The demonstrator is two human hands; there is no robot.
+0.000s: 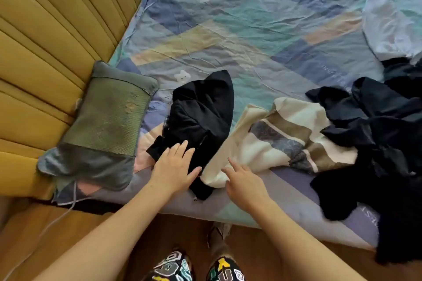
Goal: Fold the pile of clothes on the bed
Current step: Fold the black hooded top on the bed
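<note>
Item one: black garment (201, 118), bunched and creased, lying near the bed's (262, 36) front edge, just beside the grey-green pillow (102, 125) at the headboard (45, 29) side. Your left hand (173, 170) rests flat on its near end, fingers straight and together, gripping nothing.

Item two: cream garment (274, 141) with brown and blue-grey patterned bands, spread loosely and rumpled at the front edge, its left corner touching the black garment. Your right hand (245, 185) hovers at that corner, index finger extended, other fingers loosely relaxed; you hold nothing with it.

Item three: pile of dark clothes (376, 143), navy to black, heaped unfolded at the bed's front right, partly overlapping the cream garment and spilling over the front edge.

Item four: pale blue garment (392, 27), crumpled, at the right edge behind the dark pile.
</note>
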